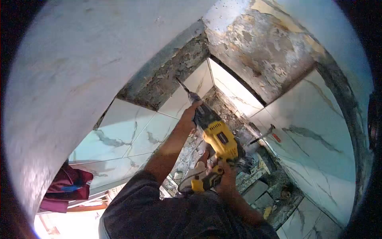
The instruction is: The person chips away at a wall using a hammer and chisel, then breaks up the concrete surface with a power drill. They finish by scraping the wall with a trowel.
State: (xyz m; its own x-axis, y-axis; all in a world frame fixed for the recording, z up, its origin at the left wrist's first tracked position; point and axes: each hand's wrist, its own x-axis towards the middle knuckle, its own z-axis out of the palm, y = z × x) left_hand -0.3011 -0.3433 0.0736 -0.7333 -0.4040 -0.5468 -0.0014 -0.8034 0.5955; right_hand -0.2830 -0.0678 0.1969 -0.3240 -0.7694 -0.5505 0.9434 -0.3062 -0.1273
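Note:
A yellow and black rotary hammer is held in both my hands, pointing up and to the left. My left hand is wrapped round its dark front housing, just behind the chuck. My right hand grips the rear handle, fingers closed. The chisel bit reaches to the rough bare strip of wall above the marbled tiles, its tip right at the strip's surface in this view. A cable loops below the rear handle.
Broken tile and rubble cover the floor below. A hammer rests at the right tiled wall, near a small orange-red item. Maroon cloth hangs at lower left. Flaking bare wall shows at upper right.

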